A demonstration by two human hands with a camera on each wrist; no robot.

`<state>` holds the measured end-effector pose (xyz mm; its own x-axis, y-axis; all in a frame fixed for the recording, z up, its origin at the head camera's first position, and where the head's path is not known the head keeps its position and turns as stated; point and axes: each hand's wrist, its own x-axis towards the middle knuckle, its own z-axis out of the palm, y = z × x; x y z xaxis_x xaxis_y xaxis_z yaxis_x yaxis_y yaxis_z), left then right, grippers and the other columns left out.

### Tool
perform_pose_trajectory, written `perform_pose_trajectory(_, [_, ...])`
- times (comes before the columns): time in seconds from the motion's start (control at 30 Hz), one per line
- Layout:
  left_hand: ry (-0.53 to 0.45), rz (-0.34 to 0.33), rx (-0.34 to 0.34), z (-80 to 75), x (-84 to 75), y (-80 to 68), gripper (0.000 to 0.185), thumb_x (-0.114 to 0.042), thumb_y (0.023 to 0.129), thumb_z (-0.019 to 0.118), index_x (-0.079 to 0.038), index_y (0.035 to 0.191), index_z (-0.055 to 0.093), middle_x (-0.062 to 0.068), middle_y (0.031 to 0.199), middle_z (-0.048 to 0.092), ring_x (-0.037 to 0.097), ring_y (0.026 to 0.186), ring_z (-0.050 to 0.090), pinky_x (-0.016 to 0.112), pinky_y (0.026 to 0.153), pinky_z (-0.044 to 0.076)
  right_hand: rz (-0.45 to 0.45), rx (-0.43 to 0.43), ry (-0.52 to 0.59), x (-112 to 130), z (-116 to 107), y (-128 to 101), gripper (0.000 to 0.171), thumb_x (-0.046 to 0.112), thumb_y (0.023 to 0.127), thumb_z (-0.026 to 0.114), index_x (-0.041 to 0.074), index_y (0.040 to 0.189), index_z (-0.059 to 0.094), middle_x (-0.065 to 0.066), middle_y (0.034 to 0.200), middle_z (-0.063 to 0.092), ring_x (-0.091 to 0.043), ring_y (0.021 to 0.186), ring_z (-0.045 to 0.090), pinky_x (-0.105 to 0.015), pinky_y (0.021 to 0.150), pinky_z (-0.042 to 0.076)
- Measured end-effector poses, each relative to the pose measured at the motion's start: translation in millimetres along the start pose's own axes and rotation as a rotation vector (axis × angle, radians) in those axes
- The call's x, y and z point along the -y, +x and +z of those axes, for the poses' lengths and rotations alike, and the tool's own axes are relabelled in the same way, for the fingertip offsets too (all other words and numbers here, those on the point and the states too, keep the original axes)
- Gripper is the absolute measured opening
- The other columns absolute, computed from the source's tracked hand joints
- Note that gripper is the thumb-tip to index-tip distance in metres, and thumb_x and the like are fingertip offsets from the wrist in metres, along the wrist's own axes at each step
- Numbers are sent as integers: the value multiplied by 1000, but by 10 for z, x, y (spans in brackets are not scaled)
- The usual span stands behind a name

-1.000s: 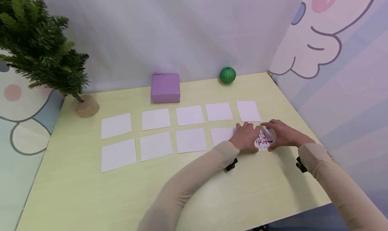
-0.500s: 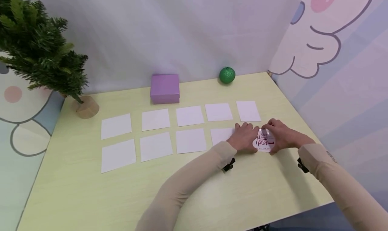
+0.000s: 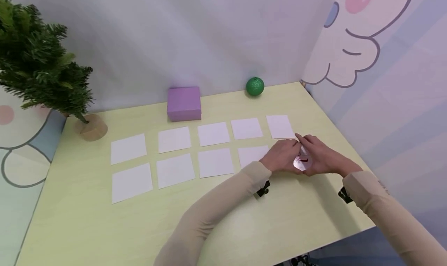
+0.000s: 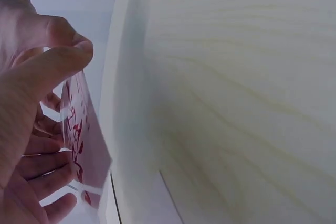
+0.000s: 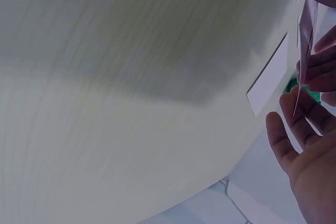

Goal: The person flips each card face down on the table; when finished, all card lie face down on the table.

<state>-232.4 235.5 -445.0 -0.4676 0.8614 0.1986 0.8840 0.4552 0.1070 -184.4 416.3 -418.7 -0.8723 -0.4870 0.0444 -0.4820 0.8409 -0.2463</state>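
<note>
A small card with red print (image 3: pixel 302 162) is tilted up off the yellow table (image 3: pixel 244 219) at the right end of the near row. My left hand (image 3: pixel 291 149) pinches its left side, the thumb (image 4: pixel 58 61) lying on the card's (image 4: pixel 79 135) upper edge. My right hand (image 3: pixel 307 149) holds the right side, fingers (image 5: pixel 294 124) behind the card (image 5: pixel 304 35), seen edge-on there. Both sleeves are beige.
Several blank white cards (image 3: pixel 213 162) lie face down in two rows across the table. A purple box (image 3: pixel 184 103) and a green ball (image 3: pixel 255 86) sit at the back. A small fir tree (image 3: pixel 38 72) on a wooden base stands far left. The table's right edge is close to my right arm.
The printed card lay almost flat under both hands; it is now lifted and tilted upright between them, and my hands have closed in around it. The view has shifted slightly.
</note>
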Motion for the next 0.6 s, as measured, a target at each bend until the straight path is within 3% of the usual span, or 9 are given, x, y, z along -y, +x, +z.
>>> perform_pose_trajectory(0.17, [-82,-3,37,-24,38,-49,79,-57,75,73,-13,137,47,-3,111,59,9,95,57,22,85,47,72,35,39,1,-19,-39,117,24,54,92,-8,146,27,-23,125,46,-38,111,49,-54,88,47])
perform_pose_trajectory(0.3, [-183,-68,52,-120,131,-94,91,-54,73,76,-23,148,34,-1,115,52,8,89,52,20,79,45,163,47,182,-43,-69,-65,116,26,58,93,0,149,24,-23,134,43,-42,122,45,-60,92,42])
perform_pose_trajectory(0.5, [-499,-124,-19,-276,224,-152,85,-44,72,80,-34,144,36,0,121,46,7,91,51,14,75,43,195,36,379,5,-47,-44,92,26,64,91,5,133,35,-17,131,49,-34,120,48,-58,93,44])
perform_pose_trajectory(0.6, [-636,-130,-49,-296,239,-177,79,-43,72,81,-31,139,40,-3,123,48,7,98,51,14,80,42,194,38,450,86,-18,2,94,26,67,89,9,140,32,-13,135,47,-33,122,48,-60,96,42])
